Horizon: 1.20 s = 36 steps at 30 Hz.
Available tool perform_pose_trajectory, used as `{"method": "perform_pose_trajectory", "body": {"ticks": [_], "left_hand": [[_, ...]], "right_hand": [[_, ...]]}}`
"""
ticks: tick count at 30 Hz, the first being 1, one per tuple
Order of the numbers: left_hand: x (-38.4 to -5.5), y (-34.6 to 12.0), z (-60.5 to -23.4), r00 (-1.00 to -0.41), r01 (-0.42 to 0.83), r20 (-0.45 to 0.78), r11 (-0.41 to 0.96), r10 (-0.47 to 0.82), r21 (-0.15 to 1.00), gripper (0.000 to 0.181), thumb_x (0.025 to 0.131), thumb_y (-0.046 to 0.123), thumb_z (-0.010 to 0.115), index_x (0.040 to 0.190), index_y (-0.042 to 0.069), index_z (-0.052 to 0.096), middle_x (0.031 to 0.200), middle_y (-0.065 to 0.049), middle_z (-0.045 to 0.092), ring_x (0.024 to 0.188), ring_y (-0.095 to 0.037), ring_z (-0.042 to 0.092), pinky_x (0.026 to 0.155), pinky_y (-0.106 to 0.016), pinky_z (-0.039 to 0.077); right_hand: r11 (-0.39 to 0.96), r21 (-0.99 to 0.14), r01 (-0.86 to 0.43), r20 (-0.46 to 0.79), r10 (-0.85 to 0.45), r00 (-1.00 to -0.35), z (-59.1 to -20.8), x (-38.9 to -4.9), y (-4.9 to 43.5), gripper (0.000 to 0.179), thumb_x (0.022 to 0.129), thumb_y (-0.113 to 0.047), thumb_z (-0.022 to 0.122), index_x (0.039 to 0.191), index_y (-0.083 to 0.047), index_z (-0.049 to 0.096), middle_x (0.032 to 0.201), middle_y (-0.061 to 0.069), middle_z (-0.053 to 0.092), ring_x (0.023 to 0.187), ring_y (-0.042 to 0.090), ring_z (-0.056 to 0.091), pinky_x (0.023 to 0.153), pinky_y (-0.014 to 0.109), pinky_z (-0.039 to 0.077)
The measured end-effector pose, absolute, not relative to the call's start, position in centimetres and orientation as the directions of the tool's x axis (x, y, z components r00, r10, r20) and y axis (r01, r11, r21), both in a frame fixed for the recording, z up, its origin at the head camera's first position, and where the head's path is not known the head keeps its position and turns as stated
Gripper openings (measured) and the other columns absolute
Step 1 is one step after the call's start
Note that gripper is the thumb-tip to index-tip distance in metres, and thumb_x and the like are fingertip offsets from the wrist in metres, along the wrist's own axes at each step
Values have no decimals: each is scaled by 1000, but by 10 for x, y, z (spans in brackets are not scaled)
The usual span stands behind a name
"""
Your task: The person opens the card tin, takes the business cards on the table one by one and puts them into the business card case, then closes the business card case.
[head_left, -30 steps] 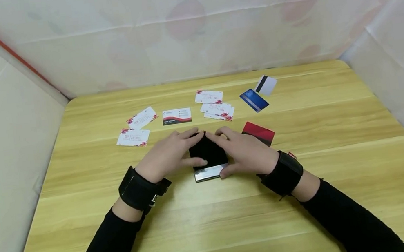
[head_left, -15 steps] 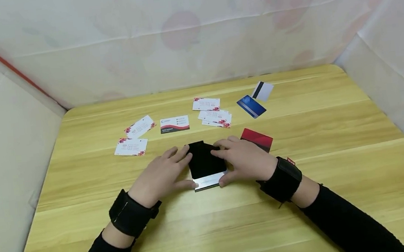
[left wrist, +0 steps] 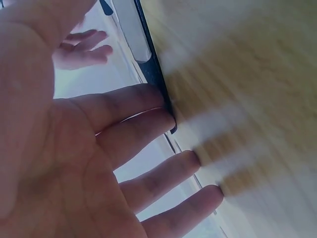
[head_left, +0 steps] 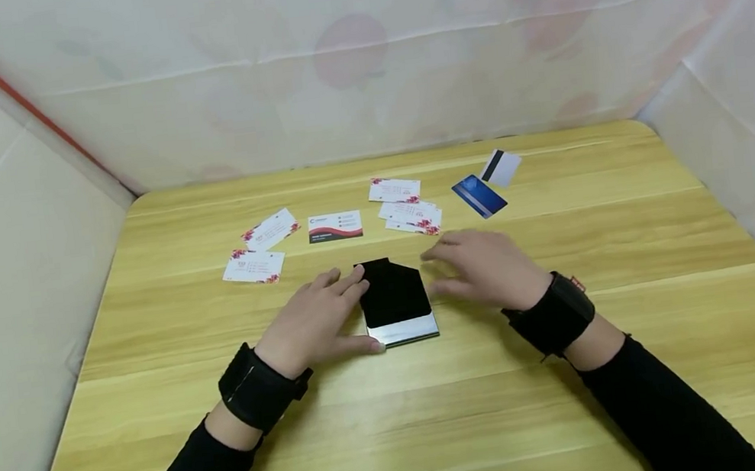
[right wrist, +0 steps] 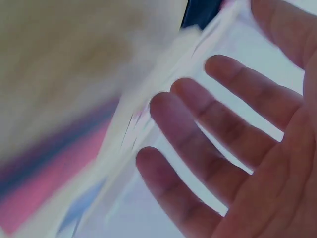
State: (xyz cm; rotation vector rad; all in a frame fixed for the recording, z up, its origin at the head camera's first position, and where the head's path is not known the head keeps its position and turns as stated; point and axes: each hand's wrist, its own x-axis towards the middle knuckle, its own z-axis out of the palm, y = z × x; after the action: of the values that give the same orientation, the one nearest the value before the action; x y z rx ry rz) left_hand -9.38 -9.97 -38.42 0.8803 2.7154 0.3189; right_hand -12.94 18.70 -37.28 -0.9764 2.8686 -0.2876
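A flat card case [head_left: 394, 295], black with a silver strip along its near edge, lies on the table. My left hand [head_left: 317, 322] rests at its left side, index fingertip at the far left corner and thumb at the near left corner. In the left wrist view, straight fingers [left wrist: 143, 121] reach the case's dark edge [left wrist: 154, 74]. To the right of the case, apart from it, my right hand [head_left: 491, 268] hovers with fingers extended and slightly blurred. A red and dark card [right wrist: 64, 168] shows in the right wrist view; the right hand hides it in the head view.
White flowered cards lie at the left [head_left: 253, 266] and back middle [head_left: 395, 189], several in all. Between them is a white, red and black business card [head_left: 335, 226]. A blue card [head_left: 479, 195] touches a white striped card [head_left: 501, 168] at back right. Pale cloth walls [head_left: 363, 99] enclose the table [head_left: 398, 433].
Both hands were on the case a second ago, fingertips together at its far edge. They spread to its sides; then the right hand let go and moved right, while the left stayed.
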Motion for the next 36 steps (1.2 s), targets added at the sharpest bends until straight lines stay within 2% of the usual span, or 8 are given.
{"method": "perform_pose_trajectory", "body": {"ticks": [2,5,9,15,25,32,36], "left_hand": [[-94,-99,-384,-782,533,-191,795,594,289,96,79,71,68,151,11,45,160,-6,36,146,-39,31,113,-59,32],[-94,-98,-383,-784,529,-198,800,588,282,97,79,71,68,151,11,44,160,-6,36,146,-40,31,112,-59,33],[-94,-97,-384,-787,527,-198,804,584,275,97,78,71,68,151,11,44,160,-7,36,145,-40,32,112,-60,33],[-94,-97,-384,-794,526,-183,806,580,273,97,77,72,69,150,12,46,159,-5,38,145,-39,33,111,-59,34],[-92,-97,-384,-783,542,-200,803,589,248,96,78,72,67,151,12,45,160,-4,35,145,-41,31,112,-59,34],[-90,-93,-383,-765,565,-186,781,617,264,96,74,75,69,147,14,52,159,-4,39,142,-41,35,107,-60,39],[-89,-93,-385,-767,586,-148,776,624,235,95,72,77,68,144,16,55,157,-5,38,139,-37,36,105,-58,41]], "right_hand": [[808,-182,-560,-17,-572,-820,-370,-135,197,43,89,-41,74,123,-15,70,109,3,70,91,19,64,71,39,54],[860,-165,-482,-72,-498,-864,-368,-141,210,35,88,-37,75,116,-16,72,97,2,68,79,18,58,63,37,49],[891,-162,-423,-150,-446,-882,-368,-148,222,30,87,-38,76,109,-17,72,95,2,66,80,20,59,64,40,51],[900,-160,-405,-189,-431,-882,-370,-151,223,42,83,-36,80,118,-15,70,102,7,63,84,24,60,69,43,53],[772,-262,-580,-102,-619,-778,-377,-143,199,36,85,-29,80,118,-18,72,108,1,65,92,19,57,76,39,52],[858,-208,-470,-139,-502,-854,-375,-143,204,45,80,-29,85,120,-16,72,108,8,64,92,23,57,77,39,54],[868,-215,-447,-173,-484,-858,-376,-144,204,46,81,-29,83,124,-16,70,106,9,65,90,23,57,76,39,53]]}}
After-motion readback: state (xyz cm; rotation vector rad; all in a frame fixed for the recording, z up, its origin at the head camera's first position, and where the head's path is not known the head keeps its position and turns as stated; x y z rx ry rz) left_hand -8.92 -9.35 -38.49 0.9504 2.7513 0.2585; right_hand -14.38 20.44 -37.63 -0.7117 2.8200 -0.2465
